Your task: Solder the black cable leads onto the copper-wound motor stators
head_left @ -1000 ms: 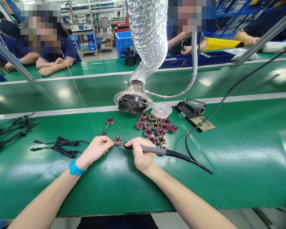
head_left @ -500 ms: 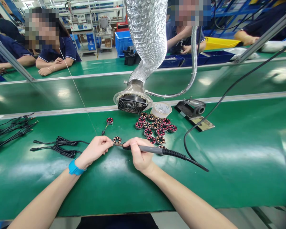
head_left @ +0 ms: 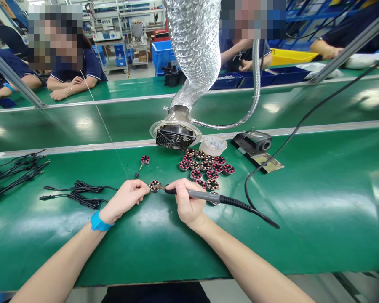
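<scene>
My right hand (head_left: pixel 189 201) grips a soldering iron (head_left: pixel 205 195) like a pen, its tip over the near motor stator (head_left: pixel 154 186). This is a small ring with copper-coloured coils, lying on the green bench. My left hand (head_left: pixel 133 194), fingers pinched, is at the stator's left edge. A thin solder wire (head_left: pixel 105 125) runs down from above to this hand; the end between the fingertips is hidden. Just beyond, another stator (head_left: pixel 145 160) with red coils has short leads that pass behind my left hand.
Several stators (head_left: pixel 206 165) cluster right of centre beside a tape roll (head_left: pixel 213 145). A fume extractor (head_left: pixel 177 136) hangs above. An iron stand (head_left: pixel 257 147) is at the right. Coiled black cables (head_left: pixel 85 193) lie left. The iron's cord (head_left: pixel 279 158) arcs across the right. Co-workers sit opposite.
The soldering iron has shifted slightly up and right, its tip moving from the stator's lower edge onto its coils. My left hand stays in place.
</scene>
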`<state>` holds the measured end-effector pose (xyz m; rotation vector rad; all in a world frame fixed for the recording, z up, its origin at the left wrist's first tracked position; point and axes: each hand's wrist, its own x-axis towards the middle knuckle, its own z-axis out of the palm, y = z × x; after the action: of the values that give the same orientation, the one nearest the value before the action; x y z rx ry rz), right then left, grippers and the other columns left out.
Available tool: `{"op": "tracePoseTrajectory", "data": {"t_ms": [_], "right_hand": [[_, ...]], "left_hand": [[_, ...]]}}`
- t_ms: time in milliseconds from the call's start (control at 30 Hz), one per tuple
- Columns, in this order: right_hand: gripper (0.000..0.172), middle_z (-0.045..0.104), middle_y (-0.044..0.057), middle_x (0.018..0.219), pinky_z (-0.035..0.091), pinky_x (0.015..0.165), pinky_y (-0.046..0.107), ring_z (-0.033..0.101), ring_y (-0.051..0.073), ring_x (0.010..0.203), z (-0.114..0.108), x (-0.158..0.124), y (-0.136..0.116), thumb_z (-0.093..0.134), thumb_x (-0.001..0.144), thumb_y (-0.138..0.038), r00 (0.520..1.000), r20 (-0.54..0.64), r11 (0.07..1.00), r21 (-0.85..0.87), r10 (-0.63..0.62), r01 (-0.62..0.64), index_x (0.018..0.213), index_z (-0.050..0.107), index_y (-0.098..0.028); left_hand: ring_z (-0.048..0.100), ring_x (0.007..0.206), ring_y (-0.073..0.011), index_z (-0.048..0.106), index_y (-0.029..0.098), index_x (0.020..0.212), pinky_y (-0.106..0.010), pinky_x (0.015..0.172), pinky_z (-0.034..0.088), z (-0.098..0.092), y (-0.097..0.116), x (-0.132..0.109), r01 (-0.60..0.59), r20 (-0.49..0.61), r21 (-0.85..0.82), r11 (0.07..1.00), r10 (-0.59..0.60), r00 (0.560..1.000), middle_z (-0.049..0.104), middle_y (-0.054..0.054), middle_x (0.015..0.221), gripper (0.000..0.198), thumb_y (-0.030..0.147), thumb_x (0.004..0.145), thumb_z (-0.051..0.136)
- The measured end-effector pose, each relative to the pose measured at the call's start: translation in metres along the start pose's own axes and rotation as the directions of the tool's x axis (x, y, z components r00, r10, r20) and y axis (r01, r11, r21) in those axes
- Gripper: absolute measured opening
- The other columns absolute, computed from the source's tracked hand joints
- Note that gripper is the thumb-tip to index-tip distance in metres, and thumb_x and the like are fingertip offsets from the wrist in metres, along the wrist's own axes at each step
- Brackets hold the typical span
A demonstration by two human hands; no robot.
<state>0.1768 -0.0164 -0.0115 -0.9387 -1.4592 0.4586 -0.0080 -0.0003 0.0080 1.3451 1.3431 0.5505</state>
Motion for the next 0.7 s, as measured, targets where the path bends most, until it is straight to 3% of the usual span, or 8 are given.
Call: {"op": "tracePoseTrajectory", "data": {"t_ms": [133,267,400,600,700], "right_hand": [[0.034,0.063,-0.001,0.058,0.053,0.062,0.029,0.065,0.016,0.058,0.002,0.002,0.000,0.042,0.097,-0.024,1.000,0.026,0.998,-0.055,-0.001,0.002,0.077,0.069,-0.020],[0.026,0.072,0.003,0.082,0.054,0.072,0.028,0.069,0.016,0.074,0.004,0.007,-0.001,0.045,0.098,-0.021,0.993,0.119,0.995,-0.100,-0.001,0.013,0.090,0.069,-0.019],[0.022,0.067,0.005,0.093,0.052,0.076,0.029,0.066,0.017,0.079,0.008,0.008,0.003,0.049,0.095,-0.018,0.967,0.254,0.984,-0.178,0.025,0.022,0.108,0.067,-0.021],[0.070,0.056,0.007,0.113,0.053,0.085,0.033,0.062,0.020,0.090,0.011,0.005,0.019,0.059,0.072,-0.003,0.885,0.463,0.982,-0.185,0.045,0.047,0.138,0.048,-0.024],[0.075,0.052,0.007,0.119,0.053,0.087,0.033,0.062,0.019,0.093,0.011,0.003,0.026,0.058,0.074,-0.002,0.847,0.532,0.991,-0.123,0.028,0.044,0.143,0.041,-0.026]], "left_hand": [[0.042,0.056,-0.0105,0.058,0.015,0.073,-0.024,0.054,0.033,0.000,-0.001,0.001,-0.001,-0.002,-0.008,1.000,0.001,1.000,0.050,0.003,0.061,0.030,0.045,0.078,0.059],[0.042,0.055,-0.0105,0.060,0.015,0.075,-0.024,0.054,0.034,0.000,-0.001,0.001,-0.007,-0.001,-0.016,1.000,0.007,1.000,0.051,0.003,0.061,0.029,0.044,0.078,0.059],[0.043,0.055,-0.0106,0.059,0.015,0.074,-0.024,0.055,0.034,0.000,-0.003,0.002,-0.015,-0.003,-0.018,1.000,0.015,1.000,0.051,0.003,0.061,0.028,0.043,0.078,0.059],[0.042,0.054,-0.0102,0.058,0.016,0.074,-0.024,0.054,0.034,-0.001,-0.006,0.004,-0.029,-0.004,-0.022,0.999,0.029,1.000,0.050,0.004,0.060,0.026,0.042,0.078,0.058],[0.043,0.054,-0.0103,0.058,0.015,0.074,-0.024,0.054,0.034,-0.001,-0.006,0.004,-0.026,-0.005,-0.023,0.999,0.026,1.000,0.050,0.004,0.060,0.026,0.041,0.079,0.059]]}}
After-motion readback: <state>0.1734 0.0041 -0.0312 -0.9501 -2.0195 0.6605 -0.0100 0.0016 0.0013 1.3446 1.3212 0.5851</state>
